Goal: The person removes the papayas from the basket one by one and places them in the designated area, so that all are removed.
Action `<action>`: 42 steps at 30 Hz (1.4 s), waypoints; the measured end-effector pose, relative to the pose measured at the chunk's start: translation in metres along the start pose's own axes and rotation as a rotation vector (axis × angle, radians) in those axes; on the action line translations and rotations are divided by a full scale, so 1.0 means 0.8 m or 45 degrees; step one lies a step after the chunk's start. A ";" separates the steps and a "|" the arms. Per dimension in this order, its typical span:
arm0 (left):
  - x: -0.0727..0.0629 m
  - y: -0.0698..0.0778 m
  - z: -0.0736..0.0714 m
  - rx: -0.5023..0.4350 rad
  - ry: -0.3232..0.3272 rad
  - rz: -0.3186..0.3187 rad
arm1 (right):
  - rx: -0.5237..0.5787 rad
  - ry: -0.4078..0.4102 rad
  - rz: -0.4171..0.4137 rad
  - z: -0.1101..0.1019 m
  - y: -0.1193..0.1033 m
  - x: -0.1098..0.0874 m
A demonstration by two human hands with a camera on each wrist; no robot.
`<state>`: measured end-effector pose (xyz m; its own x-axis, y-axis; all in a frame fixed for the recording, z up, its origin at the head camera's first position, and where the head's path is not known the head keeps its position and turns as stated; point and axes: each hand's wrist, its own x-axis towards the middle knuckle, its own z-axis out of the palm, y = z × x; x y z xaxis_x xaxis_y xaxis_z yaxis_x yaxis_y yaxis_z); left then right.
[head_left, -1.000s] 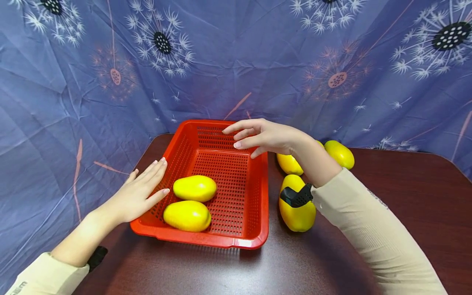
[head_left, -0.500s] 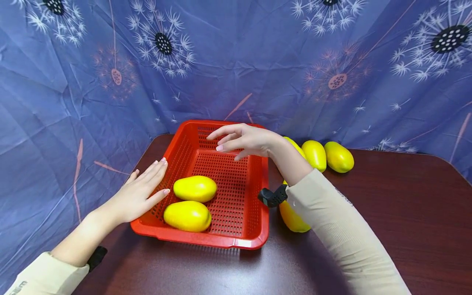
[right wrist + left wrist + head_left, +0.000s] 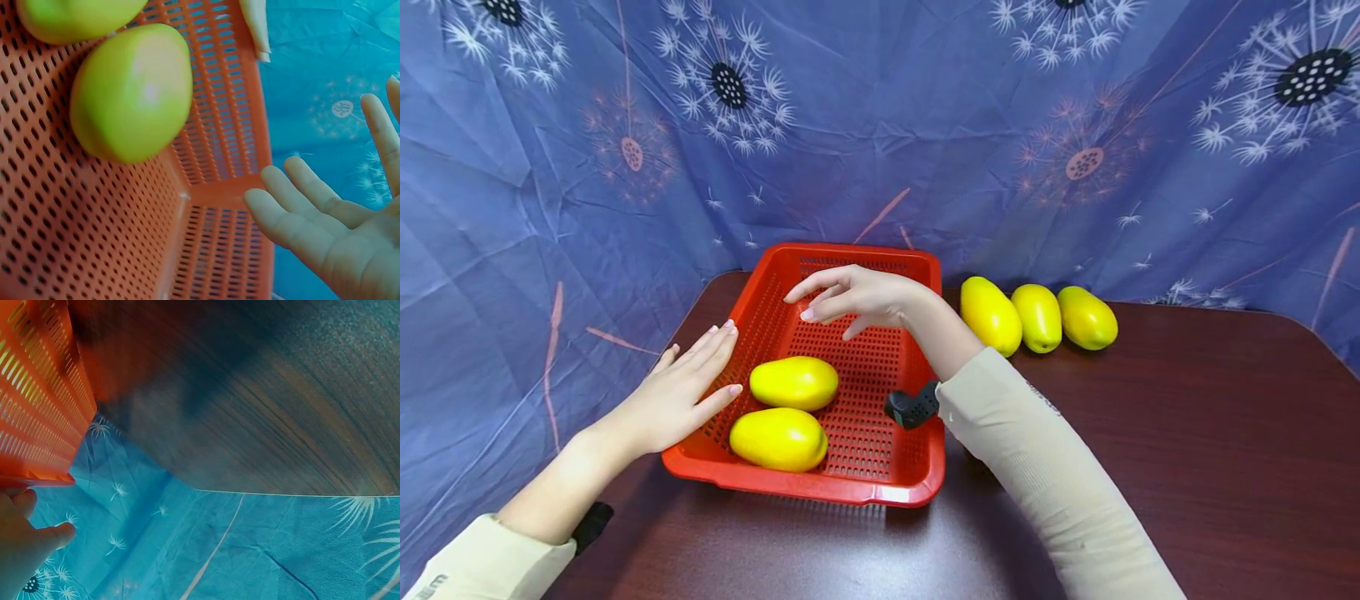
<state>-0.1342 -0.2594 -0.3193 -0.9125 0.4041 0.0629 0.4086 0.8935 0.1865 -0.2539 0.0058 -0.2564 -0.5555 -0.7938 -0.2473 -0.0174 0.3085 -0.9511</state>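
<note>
A red plastic basket (image 3: 880, 492) with slotted walls stands on the table. Two yellow, mango-like fruits lie in it: a rear fruit (image 3: 793, 383) and a front fruit (image 3: 778, 439). My left hand (image 3: 681, 396) rests on the basket's left rim with its fingers straight. Over the back half of the basket hovers my right hand (image 3: 857, 298), its fingers loosely bent and nothing in them. The right wrist view shows the right hand's spread fingers (image 3: 306, 222) beside the basket wall, with both fruits inside.
Outside the basket at the back right, a left fruit (image 3: 990, 317), a middle fruit (image 3: 1037, 318) and a right fruit (image 3: 1087, 318) lie in a row on the dark wooden table (image 3: 1187, 400). A blue flowered cloth (image 3: 880, 108) hangs behind.
My right hand has moved left and slightly down over the basket. The forearm now uncovers the back row and hides the fruit near the basket's right side. My left hand stays put.
</note>
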 end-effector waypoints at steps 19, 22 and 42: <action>0.002 0.003 -0.002 -0.006 -0.015 -0.003 | -0.029 -0.071 0.141 0.025 0.043 0.048; 0.002 0.002 -0.001 -0.001 -0.019 -0.005 | -0.048 -0.096 0.167 0.028 0.047 0.052; 0.001 0.000 0.001 -0.013 -0.013 -0.014 | -0.124 -0.333 0.140 0.031 0.068 0.066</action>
<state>-0.1346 -0.2589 -0.3198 -0.9167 0.3964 0.0505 0.3982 0.8959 0.1971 -0.2631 -0.0320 -0.3260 -0.3260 -0.8570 -0.3991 -0.0556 0.4388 -0.8969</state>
